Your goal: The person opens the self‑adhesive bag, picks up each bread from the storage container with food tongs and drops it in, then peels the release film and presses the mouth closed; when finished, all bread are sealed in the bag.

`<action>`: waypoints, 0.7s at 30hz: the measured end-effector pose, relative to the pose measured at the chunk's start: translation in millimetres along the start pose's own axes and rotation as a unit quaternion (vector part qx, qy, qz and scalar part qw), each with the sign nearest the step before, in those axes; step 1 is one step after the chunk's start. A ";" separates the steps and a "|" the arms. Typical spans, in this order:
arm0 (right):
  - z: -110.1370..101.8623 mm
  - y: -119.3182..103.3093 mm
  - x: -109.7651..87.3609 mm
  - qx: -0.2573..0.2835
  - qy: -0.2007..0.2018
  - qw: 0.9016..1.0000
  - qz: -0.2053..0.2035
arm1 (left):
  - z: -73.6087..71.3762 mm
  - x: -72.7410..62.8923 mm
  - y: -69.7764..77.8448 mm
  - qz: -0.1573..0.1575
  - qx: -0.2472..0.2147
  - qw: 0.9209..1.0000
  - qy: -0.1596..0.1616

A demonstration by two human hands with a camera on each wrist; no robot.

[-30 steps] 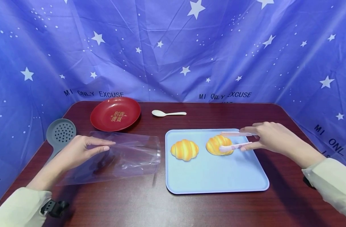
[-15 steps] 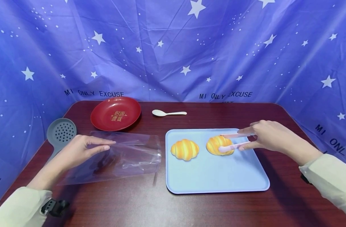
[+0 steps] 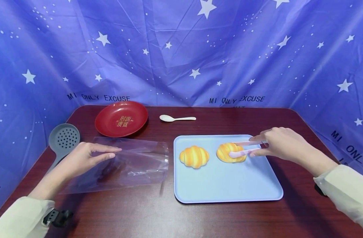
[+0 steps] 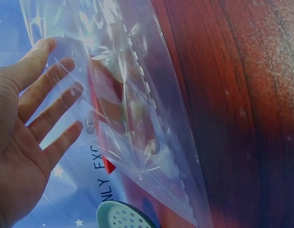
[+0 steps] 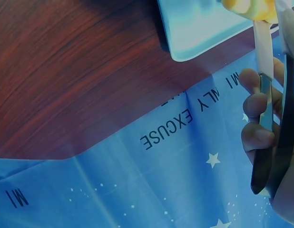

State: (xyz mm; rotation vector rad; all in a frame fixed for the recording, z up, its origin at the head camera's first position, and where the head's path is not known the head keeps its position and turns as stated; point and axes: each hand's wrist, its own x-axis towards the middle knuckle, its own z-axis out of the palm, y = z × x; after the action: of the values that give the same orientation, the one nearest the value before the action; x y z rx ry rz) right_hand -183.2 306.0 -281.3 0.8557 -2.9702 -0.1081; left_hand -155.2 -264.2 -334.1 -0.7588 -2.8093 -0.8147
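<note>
The left hand (image 3: 86, 155) pinches a clear bag (image 3: 142, 162) at left while the right hand (image 3: 278, 142) grips tongs (image 3: 241, 153), now squeezed closer around 1 roll (image 3: 224, 150) right of centre, seemingly securing it.

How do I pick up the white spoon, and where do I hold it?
Pinch the slim handle around its middle, probably coming from above on the right. The spoon lies flat with its handle pointing right, while its wider bowl points left toward the red plate.
</note>
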 end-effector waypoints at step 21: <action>11.0 11.8 -21.6 0.049 0.009 0.998 0.042 | 0.0 2.2 -0.7 0.041 0.020 0.999 0.024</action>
State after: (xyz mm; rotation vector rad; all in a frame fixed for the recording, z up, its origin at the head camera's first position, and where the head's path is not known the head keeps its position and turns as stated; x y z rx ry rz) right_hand -171.9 328.1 -291.9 0.7358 -3.0112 0.0500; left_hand -157.4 -263.8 -334.0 -0.8303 -2.7234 -0.7512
